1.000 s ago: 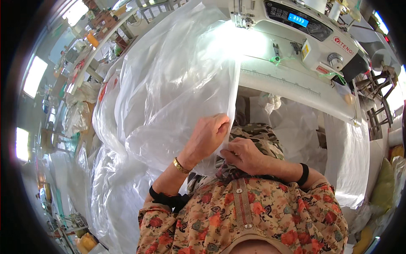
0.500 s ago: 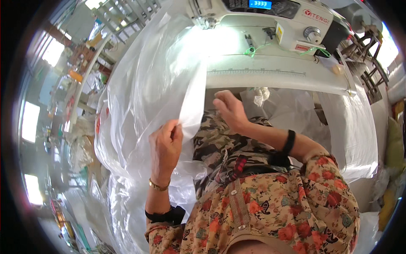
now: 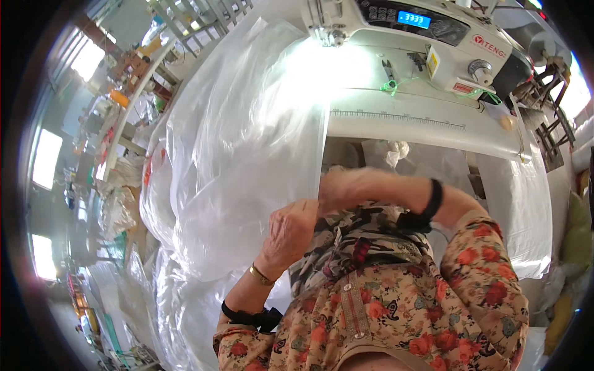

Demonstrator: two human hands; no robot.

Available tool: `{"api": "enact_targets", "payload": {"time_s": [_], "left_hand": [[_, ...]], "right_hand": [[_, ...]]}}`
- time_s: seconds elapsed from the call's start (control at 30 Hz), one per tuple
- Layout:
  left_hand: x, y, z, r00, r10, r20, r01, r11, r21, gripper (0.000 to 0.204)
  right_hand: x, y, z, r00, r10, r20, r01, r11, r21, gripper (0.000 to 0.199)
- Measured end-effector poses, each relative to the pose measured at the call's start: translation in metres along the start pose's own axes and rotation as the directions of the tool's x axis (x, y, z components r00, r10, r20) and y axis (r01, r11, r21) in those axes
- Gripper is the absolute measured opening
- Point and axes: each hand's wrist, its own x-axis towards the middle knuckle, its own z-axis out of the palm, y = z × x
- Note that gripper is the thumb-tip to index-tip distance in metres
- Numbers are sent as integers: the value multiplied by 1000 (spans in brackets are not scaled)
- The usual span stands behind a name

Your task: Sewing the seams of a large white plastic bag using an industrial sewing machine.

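1. The clear plastic sheet (image 3: pixel 247 154) spreads across the left, its far end under the lit sewing machine (image 3: pixel 427 31).
2. The left hand (image 3: pixel 289 227) is curled tight on the sheet's right edge, at the near end.
3. The right hand (image 3: pixel 334 187) is a blur close beside it; I can't tell whether it grips.

Two hands (image 3: pixel 288 232) (image 3: pixel 335 189), two armbands (image 3: pixel 249 316) (image 3: pixel 435 196); one sewing machine (image 3: pixel 455 51)

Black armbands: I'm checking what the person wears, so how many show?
2: the left armband around the left forearm, and the right armband around the right forearm. More could be hidden under the floral sleeves.
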Motion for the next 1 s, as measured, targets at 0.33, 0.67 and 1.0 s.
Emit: {"api": "enact_targets", "payload": {"time_s": [0.33, 0.67, 1.0], "left_hand": [[3, 19, 8, 991, -113, -72, 112, 994, -15, 9], [-6, 22, 18, 954, -188, -232, 171, 981, -91, 35], [18, -9, 45, 984, -166, -59, 147, 961, -235, 29]], "right_hand": [[-28, 103, -99, 809, -182, -559, -215, 793, -570, 28], [-13, 116, -107, 812, -84, -578, -164, 917, -364, 13], [-2, 131, -100, 630, 132, -765, -510, 813, -280, 28]]}}
